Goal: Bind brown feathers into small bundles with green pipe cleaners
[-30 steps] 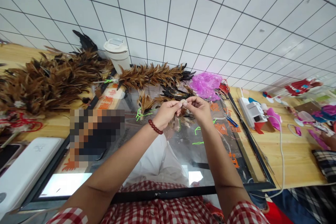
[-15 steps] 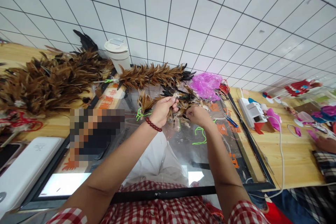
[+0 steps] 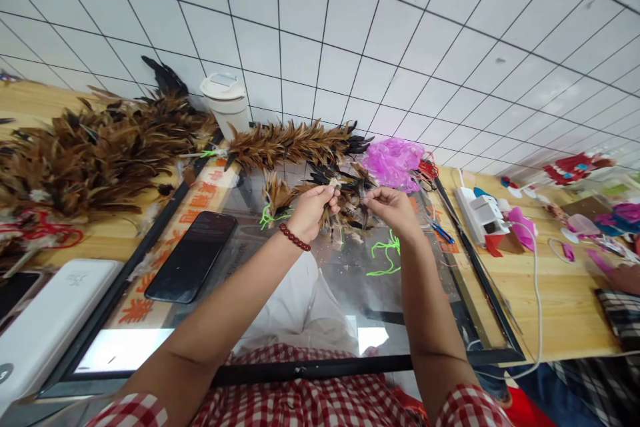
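My left hand [image 3: 311, 212] is closed around a small bunch of brown and black feathers [image 3: 345, 195], held above the glass-topped frame [image 3: 320, 320]. A dark red bead bracelet sits on that wrist. My right hand [image 3: 393, 208] pinches a feather of the same bunch from the right. Loose green strings [image 3: 383, 255] lie on the glass just below the right hand. A finished long feather string [image 3: 293, 142] lies behind the hands, and a big heap of brown feathers [image 3: 95, 153] fills the far left of the table.
A black phone [image 3: 193, 257] lies on the glass at left, a white box [image 3: 47, 327] nearer the left edge. A white lidded cup [image 3: 226, 103] stands by the wall. Pink plastic [image 3: 393, 161], a white power strip [image 3: 477, 210] with cable and craft bits lie right. Another person's sleeve [image 3: 620, 307] shows far right.
My hands came apart from a joined pinch; the left now grips the feather bunch and the right has picked at it, then risen a little. The phone is now plainly visible.
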Tool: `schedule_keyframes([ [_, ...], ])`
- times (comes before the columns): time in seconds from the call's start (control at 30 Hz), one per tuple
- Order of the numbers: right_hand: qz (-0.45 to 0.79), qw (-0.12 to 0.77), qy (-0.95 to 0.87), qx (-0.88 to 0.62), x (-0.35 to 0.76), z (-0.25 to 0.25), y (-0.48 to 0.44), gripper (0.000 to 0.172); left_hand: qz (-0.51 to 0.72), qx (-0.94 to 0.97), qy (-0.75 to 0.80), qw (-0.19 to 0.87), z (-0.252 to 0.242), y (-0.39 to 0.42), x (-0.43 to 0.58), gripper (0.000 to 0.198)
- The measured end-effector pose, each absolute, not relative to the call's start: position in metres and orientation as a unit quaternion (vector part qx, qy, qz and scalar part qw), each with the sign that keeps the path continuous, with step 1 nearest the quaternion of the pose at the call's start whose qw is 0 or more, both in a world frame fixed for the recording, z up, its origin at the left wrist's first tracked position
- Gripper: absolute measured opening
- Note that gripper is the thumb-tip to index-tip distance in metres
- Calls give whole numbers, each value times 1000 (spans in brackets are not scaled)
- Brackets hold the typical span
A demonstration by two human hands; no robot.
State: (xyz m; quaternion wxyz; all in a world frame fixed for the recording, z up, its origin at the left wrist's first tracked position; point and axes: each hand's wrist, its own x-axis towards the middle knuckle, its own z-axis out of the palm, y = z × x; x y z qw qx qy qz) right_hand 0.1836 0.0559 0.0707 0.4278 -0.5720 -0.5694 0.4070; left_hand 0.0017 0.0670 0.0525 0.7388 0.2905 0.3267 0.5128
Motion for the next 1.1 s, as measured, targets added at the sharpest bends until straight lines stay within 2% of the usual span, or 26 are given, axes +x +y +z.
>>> schedule_keyframes([
  [0.1, 462, 427, -555, -544, 179, 73, 54, 28, 538, 343, 367, 677, 51, 67, 3, 18],
  [0.2, 508, 383, -575, -514, 176, 74, 51, 27, 577, 483, 381, 537, 53, 64, 4, 15],
  [0.27, 523, 367, -583, -502, 174, 76, 48, 27, 559, 567, 377, 474, 55, 61, 4, 15],
  [0.43, 502, 390, -581, -508, 170, 79, 46, 28, 480, 636, 424, 430, 55, 56, 5, 25],
  [0.5, 486, 389, -588, -517, 171, 79, 46, 28, 498, 641, 432, 394, 54, 56, 4, 26],
  [0.63, 508, 326, -607, -517, 175, 77, 46, 26, 545, 683, 369, 317, 56, 58, 2, 21],
  [0.73, 542, 313, -605, -492, 176, 75, 47, 25, 502, 725, 359, 305, 58, 58, 0, 20],
  [0.87, 531, 362, -579, -501, 174, 75, 48, 26, 457, 703, 432, 332, 57, 55, 1, 24],
  [0.97, 519, 394, -557, -514, 174, 76, 49, 26, 456, 679, 442, 369, 54, 55, 3, 23],
  [1.1, 487, 395, -579, -522, 171, 77, 47, 24, 487, 634, 443, 407, 51, 55, 5, 20],
])
